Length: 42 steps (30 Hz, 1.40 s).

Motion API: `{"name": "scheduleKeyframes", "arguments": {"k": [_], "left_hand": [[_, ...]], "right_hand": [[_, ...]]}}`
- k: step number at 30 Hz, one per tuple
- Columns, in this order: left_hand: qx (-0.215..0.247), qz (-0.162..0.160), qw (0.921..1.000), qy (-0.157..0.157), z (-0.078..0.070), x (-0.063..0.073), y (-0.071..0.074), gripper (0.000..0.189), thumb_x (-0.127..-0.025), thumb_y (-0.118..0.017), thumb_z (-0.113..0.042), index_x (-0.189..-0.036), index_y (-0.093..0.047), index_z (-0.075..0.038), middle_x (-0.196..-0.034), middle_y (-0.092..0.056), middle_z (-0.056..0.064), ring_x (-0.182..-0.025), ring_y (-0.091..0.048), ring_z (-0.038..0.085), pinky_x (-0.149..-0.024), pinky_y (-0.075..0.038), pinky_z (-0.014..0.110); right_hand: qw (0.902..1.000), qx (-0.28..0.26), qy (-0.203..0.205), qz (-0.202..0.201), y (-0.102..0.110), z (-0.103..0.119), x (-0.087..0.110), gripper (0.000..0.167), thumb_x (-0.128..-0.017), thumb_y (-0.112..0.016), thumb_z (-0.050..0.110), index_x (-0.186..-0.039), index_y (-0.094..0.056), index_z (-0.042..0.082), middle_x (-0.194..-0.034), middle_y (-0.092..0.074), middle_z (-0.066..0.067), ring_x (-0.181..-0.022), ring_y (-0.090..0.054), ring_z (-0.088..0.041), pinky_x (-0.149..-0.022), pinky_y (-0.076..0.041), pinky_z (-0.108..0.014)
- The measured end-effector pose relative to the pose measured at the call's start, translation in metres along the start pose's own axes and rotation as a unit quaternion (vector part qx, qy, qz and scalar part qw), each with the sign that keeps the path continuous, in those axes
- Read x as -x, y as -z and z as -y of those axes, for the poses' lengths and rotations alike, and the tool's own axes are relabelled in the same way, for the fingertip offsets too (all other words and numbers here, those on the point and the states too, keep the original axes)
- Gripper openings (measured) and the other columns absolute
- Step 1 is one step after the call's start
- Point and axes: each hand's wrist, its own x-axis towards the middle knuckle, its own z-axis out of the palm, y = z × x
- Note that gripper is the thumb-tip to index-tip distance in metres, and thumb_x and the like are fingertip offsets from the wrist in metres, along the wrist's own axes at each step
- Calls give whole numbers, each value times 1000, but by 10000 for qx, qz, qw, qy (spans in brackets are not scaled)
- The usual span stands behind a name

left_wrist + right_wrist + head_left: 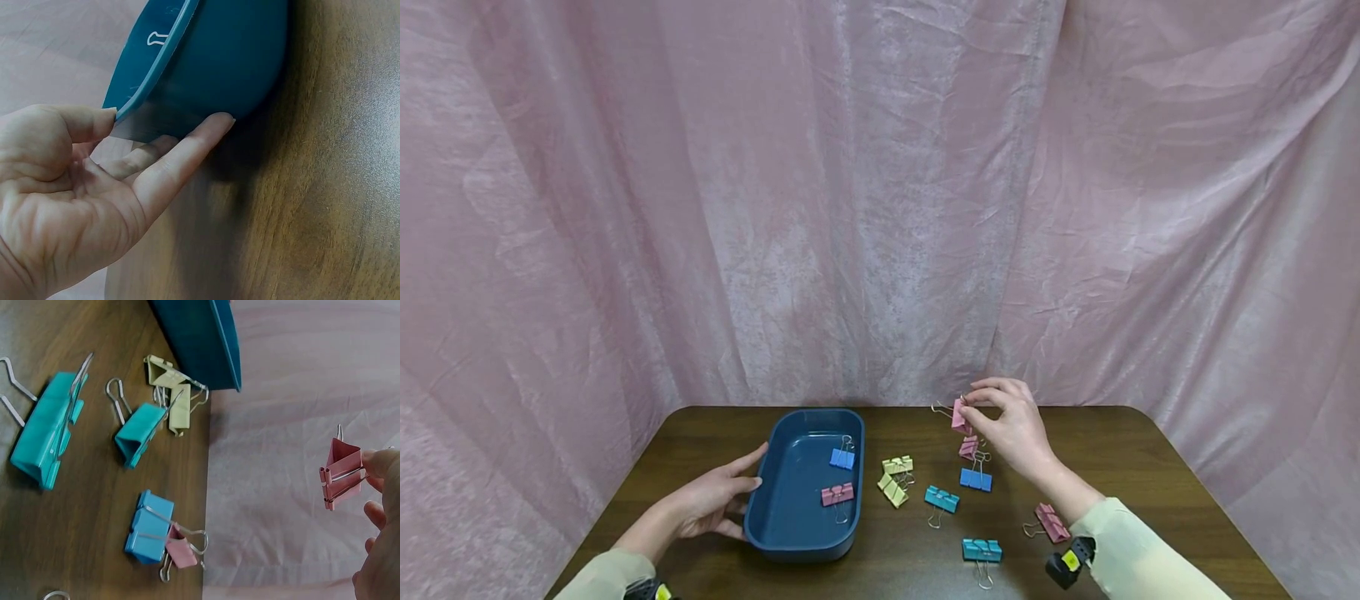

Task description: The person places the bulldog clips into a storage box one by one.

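My right hand [1011, 425] pinches a pink binder clip [340, 475] between thumb and fingers, raised off the table at its back. Just below it, a second pink clip [969, 447] lies against a blue binder clip [976, 480]. On the left, my left hand [711, 500] touches the side of a dark blue tray [805, 551], its thumb at the rim and its fairly straight fingers [178, 169] against the outer wall. Inside the tray lie a blue clip [842, 459] and a pink clip [837, 495].
Two yellow binder clips [892, 491] touch each other right of the tray. Two teal clips, one in the middle [942, 499] and one nearer the front [982, 550], lie on the brown table [895, 575]. Another pink clip [1052, 523] is by my right forearm. A pink curtain [880, 208] hangs behind.
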Motion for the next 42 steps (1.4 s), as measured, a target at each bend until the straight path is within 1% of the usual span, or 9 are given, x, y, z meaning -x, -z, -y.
{"name": "scheduleKeyframes", "arguments": {"k": [5,8,14,21,35,39,42], "left_hand": [[-5,-13,10000,18,0,0,0,70,-111,-43,-18,-166,1,-19,-148,-38,39,-117,-61,49,-80,-56,64],[-11,-9,10000,14,0,0,0,70,-111,-43,-18,-166,1,-19,-148,-38,39,-117,-61,48,-80,-56,64],[14,-9,10000,14,0,0,-1,70,-111,-43,-17,-166,2,-18,-148,-37,40,-117,-61,48,-80,-56,64],[-21,-43,10000,11,-1,1,-1,70,-111,-43,-17,-166,1,-18,-147,-39,39,-116,-62,48,-80,-56,63],[-31,-90,9999,38,1,1,-1,70,-111,-44,-18,-166,0,-19,-147,-41,38,-116,-62,48,-80,-57,63],[-38,-100,9999,28,1,0,-1,70,-111,-44,-18,-166,0,-18,-147,-39,38,-117,-61,48,-80,-57,63],[-52,-110,9999,25,1,0,-1,71,-111,-44,-18,-166,0,-18,-148,-39,39,-117,-61,49,-79,-57,63]], "right_hand": [[9997,-173,-117,97,-4,7,-3,14,-81,-88,18,-92,-80,13,-115,-71,-6,-120,-52,-31,-98,-38,-46],[9995,-217,-153,142,-8,11,-4,14,-81,-88,19,-92,-80,15,-115,-70,-3,-121,-51,-29,-99,-37,-45],[9992,-308,-85,232,-15,17,-8,13,-82,-87,20,-92,-80,16,-115,-70,0,-121,-51,-28,-100,-37,-45],[9984,-398,-147,373,-25,28,-10,12,-83,-86,23,-93,-80,18,-115,-70,3,-122,-51,-26,-101,-38,-45],[9980,-455,74,429,-47,47,-11,10,-84,-86,22,-92,-81,19,-112,-70,7,-118,-52,-22,-100,-41,-43],[9973,-491,98,544,-53,54,-12,11,-84,-86,24,-93,-81,20,-112,-69,7,-118,-52,-21,-100,-42,-45],[9961,-478,31,737,-57,58,-11,9,-85,-85,26,-92,-80,22,-113,-68,8,-119,-51,-21,-100,-41,-47]]}}
